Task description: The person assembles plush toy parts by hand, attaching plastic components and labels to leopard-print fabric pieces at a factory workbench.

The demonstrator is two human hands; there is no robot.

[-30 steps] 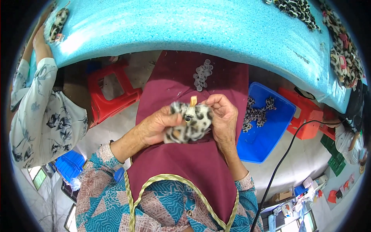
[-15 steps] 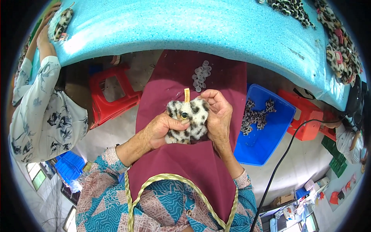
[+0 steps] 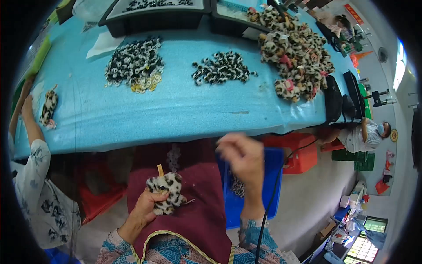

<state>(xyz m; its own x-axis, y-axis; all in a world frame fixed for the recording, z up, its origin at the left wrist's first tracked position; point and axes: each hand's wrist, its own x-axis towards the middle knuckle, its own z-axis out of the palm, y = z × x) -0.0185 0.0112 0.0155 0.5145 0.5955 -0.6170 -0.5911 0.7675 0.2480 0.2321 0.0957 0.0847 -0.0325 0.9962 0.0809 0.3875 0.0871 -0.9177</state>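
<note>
My left hand (image 3: pixel 144 204) is closed on a small spotted plush piece (image 3: pixel 172 187) in black and cream fur, held over my maroon apron (image 3: pixel 200 189). It has one dark eye, and a yellow tag (image 3: pixel 160 170) stands up from its top edge. My right hand (image 3: pixel 244 158), apart from the plush, is raised near the table's front edge; motion smears its fingers. Several clear plastic washers (image 3: pixel 174 156) lie on the apron. On the blue table are a pile of small black-and-white parts (image 3: pixel 134 61), yellow rings (image 3: pixel 147 83) and a smaller black-and-white pile (image 3: pixel 225 68).
A heap of spotted plush pieces (image 3: pixel 299 57) covers the table's right side; black trays (image 3: pixel 158 23) stand behind. Below right are a blue bin (image 3: pixel 271 193), a red stool (image 3: pixel 303 154) and a hanging black cable (image 3: pixel 267 211). A co-worker's arm (image 3: pixel 31 121) reaches in at left.
My right hand has left the plush and moved up toward the table. My left hand still holds the plush. The view has shifted to show more of the table.
</note>
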